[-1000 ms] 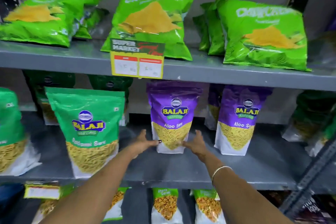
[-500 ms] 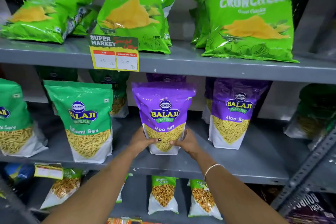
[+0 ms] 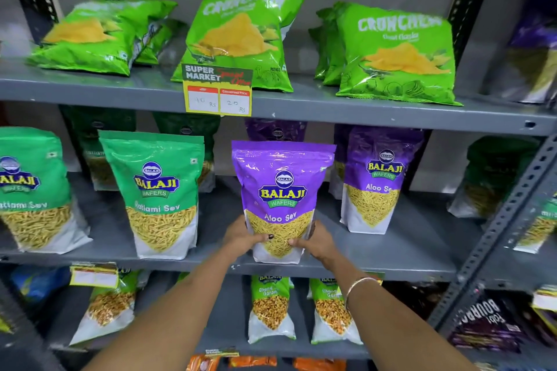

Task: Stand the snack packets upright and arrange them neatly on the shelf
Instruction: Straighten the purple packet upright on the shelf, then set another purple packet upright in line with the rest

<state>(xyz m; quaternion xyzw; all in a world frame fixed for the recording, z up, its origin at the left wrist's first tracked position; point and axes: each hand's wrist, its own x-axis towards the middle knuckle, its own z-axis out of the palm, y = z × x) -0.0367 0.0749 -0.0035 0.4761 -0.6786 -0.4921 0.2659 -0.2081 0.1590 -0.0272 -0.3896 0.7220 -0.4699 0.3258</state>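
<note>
A purple Aloo Sev packet (image 3: 281, 190) stands upright at the front edge of the middle shelf (image 3: 391, 262). My left hand (image 3: 241, 236) grips its lower left side and my right hand (image 3: 315, 239) grips its lower right side. A second purple Aloo Sev packet (image 3: 378, 181) stands to its right, further back. Two green Ratlami Sev packets (image 3: 158, 193) (image 3: 30, 187) stand to the left. More purple and dark green packets stand behind them in shadow.
Green Crunchem bags (image 3: 241, 36) (image 3: 394, 54) (image 3: 96, 33) lean on the top shelf behind a yellow price tag (image 3: 218, 93). Chana packets (image 3: 269, 307) stand on the shelf below. A perforated grey upright (image 3: 512, 214) borders the right side.
Both hands closed on the purple packet's base and drew it forward to the shelf's front edge. The camera moved closer and slightly down.
</note>
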